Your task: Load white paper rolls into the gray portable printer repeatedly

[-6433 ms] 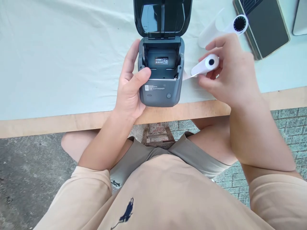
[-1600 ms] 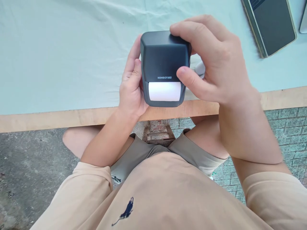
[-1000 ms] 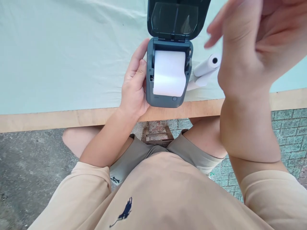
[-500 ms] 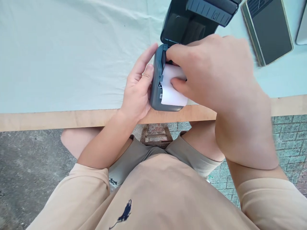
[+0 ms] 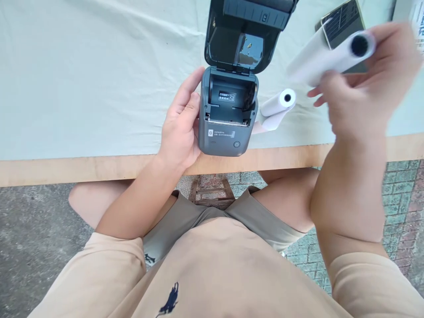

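Note:
My left hand (image 5: 182, 117) is wrapped around the left side of a dark grey portable label printer (image 5: 223, 139), near the table's front edge. The printer's lid (image 5: 228, 39) stands open, and its paper bay shows no roll inside. At the upper right, my right hand (image 5: 374, 84) grips a white paper roll (image 5: 331, 57) with a dark core, a loose strip trailing from it; both are smeared by motion. A second paper roll (image 5: 276, 104) lies on the cloth just right of the printer, its end partly unrolled.
A phone-like dark device (image 5: 344, 26) lies at the back right, partly behind the held roll. A pale box-like object (image 5: 406, 15) sits at the far right corner. The pale cloth (image 5: 99, 79) ends at a wooden table edge (image 5: 82, 170).
My right hand has lifted the paper roll out of the printer and moved it to the upper right. The printer, still in my left hand, has turned to face me more.

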`<state>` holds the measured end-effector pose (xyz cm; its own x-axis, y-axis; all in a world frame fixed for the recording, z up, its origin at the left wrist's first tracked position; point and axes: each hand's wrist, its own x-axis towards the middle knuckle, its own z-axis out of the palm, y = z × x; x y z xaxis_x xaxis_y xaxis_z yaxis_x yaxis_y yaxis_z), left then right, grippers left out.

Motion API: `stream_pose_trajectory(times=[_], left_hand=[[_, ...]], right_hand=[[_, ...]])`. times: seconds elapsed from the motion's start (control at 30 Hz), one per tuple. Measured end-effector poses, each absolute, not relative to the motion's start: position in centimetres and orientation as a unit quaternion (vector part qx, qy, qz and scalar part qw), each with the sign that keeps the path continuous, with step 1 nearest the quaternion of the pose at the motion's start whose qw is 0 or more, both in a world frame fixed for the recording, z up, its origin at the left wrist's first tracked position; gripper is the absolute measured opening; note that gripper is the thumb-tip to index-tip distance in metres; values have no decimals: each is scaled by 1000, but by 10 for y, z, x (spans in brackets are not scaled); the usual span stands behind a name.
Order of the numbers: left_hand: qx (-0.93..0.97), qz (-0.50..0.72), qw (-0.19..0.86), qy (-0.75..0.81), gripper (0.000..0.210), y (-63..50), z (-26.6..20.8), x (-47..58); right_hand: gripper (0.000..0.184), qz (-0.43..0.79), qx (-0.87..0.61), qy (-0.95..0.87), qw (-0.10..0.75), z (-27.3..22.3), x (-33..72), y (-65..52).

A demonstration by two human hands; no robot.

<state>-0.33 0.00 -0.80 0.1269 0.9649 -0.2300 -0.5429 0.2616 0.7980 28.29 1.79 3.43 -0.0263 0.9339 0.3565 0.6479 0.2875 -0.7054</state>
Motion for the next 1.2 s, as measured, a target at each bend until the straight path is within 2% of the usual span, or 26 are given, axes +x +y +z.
stream_pose_trajectory(times=[0.07, 0.13, 0.27, 0.37, 0.5, 0.57, 0.67, 0.83, 0.9, 0.97, 1.07, 1.13, 1.2], left_hand=[[282, 537, 700, 376, 30, 1, -7, -4], [284, 537, 701, 373, 30, 2, -6, -4], [271, 538, 702, 380, 30, 1, -3, -2], [256, 531, 705, 394, 33, 0, 1, -1], [248, 546, 708, 375, 29, -1, 3, -1], [238, 548, 711, 371, 28, -1, 4, 0], [229, 545, 714, 375, 28, -1, 4, 0], [239, 547, 714, 366, 26, -3, 2, -1], [237, 551, 718, 353, 26, -4, 3, 0], [232, 559, 721, 337, 27, -6, 6, 0], [233, 555, 729, 326, 30, -7, 11, 1], [238, 549, 730, 330, 32, -7, 13, 2], [241, 548, 724, 342, 35, -7, 15, 2]], right_hand=[[22, 167, -672, -633, 346, 27, 277, 21], [27, 164, -712, -614, 300, 26, 273, 19], [39, 123, -639, -681, 336, 40, 275, 6], [32, 79, -592, -721, 353, 53, 271, -4], [42, 107, -562, -799, 185, 51, 255, -5], [38, 86, -567, -808, 137, 48, 247, -1], [26, 91, -541, -818, 171, 51, 243, 2], [39, 189, -469, -781, 367, 79, 233, -7], [45, 297, -438, -770, 356, 86, 219, -11], [51, 383, -392, -786, 287, 88, 202, -10], [44, 338, -383, -831, 220, 87, 182, -4], [36, 278, -413, -837, 227, 88, 177, 0], [27, 314, -406, -820, 254, 91, 178, 3]])
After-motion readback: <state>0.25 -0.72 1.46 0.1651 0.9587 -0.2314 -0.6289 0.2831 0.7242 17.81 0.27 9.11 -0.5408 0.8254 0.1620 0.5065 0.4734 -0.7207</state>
